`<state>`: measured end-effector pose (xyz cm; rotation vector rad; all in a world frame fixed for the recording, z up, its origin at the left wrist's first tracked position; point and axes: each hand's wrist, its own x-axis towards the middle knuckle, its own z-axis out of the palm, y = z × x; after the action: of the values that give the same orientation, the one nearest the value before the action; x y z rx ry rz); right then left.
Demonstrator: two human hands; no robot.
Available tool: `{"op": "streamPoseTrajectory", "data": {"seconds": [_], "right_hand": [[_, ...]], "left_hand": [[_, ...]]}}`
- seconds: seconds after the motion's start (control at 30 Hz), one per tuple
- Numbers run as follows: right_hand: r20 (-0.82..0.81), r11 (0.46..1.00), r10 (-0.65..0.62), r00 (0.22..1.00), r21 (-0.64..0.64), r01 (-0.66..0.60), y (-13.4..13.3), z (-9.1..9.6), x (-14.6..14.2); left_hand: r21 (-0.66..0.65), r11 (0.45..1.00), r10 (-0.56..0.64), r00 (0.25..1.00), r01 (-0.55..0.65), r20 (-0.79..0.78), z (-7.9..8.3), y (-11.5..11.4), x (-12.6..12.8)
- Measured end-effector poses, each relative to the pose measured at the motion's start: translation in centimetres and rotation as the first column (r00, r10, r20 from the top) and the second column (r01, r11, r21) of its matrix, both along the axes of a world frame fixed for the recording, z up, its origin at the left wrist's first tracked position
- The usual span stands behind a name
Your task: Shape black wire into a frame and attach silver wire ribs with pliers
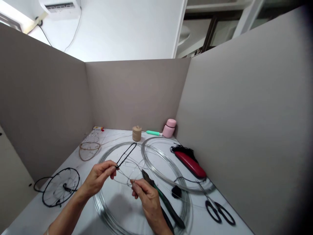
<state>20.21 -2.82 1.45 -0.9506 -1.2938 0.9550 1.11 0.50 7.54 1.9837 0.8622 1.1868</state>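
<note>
The left hand is pinching a black loop, pointing toward the worktop's far edge; nearer the front, the right hand is pinching wire.

Slender wire loop is black; wire coil, silver-grey; pliers, dark head, green on one handle; twine spool, tan; flask, pink, dark neck band; oblong case, red.

Two hands, two silver wire coils, one pair of pliers. Far: one twine spool, one pink bottle.
</note>
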Motion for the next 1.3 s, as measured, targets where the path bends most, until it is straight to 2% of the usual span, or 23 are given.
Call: {"op": "streamPoseTrajectory", "data": {"seconds": [0.07, 0.13, 0.27, 0.4, 0.43, 0.5, 0.57, 0.67, 0.77, 0.83, 0.93, 1.03, 1.13, 1.3], "right_hand": [[-0.009, 1.000, 0.021, 1.000, -0.006, -0.021, -0.1, 0.1, 0.1], [-0.030, 0.998, 0.050, 0.998, -0.032, -0.051, -0.2, 0.0, 0.2], [-0.043, 0.990, 0.101, 0.994, -0.089, -0.105, -0.1, -0.2, 0.1], [-0.045, 0.984, 0.135, 0.990, -0.112, -0.140, -0.5, 0.0, 0.0], [-0.054, 0.981, 0.141, 0.988, -0.124, -0.147, -0.6, 0.1, 0.0], [-0.071, 0.974, 0.161, 0.984, -0.149, -0.170, -0.9, 0.4, 0.0], [-0.064, 0.970, 0.179, 0.982, -0.158, -0.187, -1.0, 0.4, -0.1], [-0.039, 0.961, 0.208, 0.977, -0.177, -0.212, -0.9, -0.2, -0.6], [-0.068, 0.939, 0.223, 0.972, -0.253, -0.233, -0.8, -1.4, -1.4], [-0.089, 0.924, 0.211, 0.973, -0.307, -0.228, -0.7, -2.2, -1.9], [-0.097, 0.910, 0.190, 0.977, -0.355, -0.212, -0.8, -2.6, -2.1], [-0.110, 0.917, 0.144, 0.983, -0.359, -0.175, -0.9, -2.6, -1.9], [-0.121, 0.923, 0.101, 0.987, -0.359, -0.139, -0.9, -2.4, -1.6], [-0.100, 0.930, 0.085, 0.991, -0.349, -0.114, -1.1, -2.0, -1.2]], "left_hand": [[0.154, 0.988, 0.033, 0.999, -0.026, -0.044, 0.2, -1.0, 0.4], [0.331, 0.942, 0.081, 0.994, -0.052, -0.074, 0.3, -2.2, 1.0], [0.624, 0.775, 0.203, 0.975, -0.103, -0.091, 0.2, -4.1, 2.4], [0.813, 0.581, 0.282, 0.947, -0.042, -0.153, 0.4, -5.2, 3.3], [0.836, 0.548, 0.295, 0.942, -0.028, -0.162, 0.5, -5.4, 3.4], [0.849, 0.528, 0.303, 0.938, -0.019, -0.168, 0.9, -5.9, 3.2], [0.819, 0.573, 0.283, 0.943, -0.022, -0.173, 1.2, -6.1, 2.7], [0.691, 0.720, 0.272, 0.943, -0.068, -0.190, 1.4, -5.8, 1.5], [0.448, 0.885, 0.248, 0.942, -0.126, -0.225, 1.0, -4.5, 0.4], [0.225, 0.962, 0.201, 0.956, -0.152, -0.214, 0.4, -3.5, -0.1], [-0.038, 0.984, 0.165, 0.974, -0.173, -0.153, -0.5, -2.5, -0.3], [-0.185, 0.969, 0.157, 0.986, -0.164, -0.056, -1.1, -2.1, 0.0], [-0.258, 0.955, 0.161, 0.986, -0.147, 0.035, -1.2, -2.0, 0.4], [-0.332, 0.934, 0.171, 0.980, -0.130, 0.097, -1.3, -1.6, 0.5]]}}
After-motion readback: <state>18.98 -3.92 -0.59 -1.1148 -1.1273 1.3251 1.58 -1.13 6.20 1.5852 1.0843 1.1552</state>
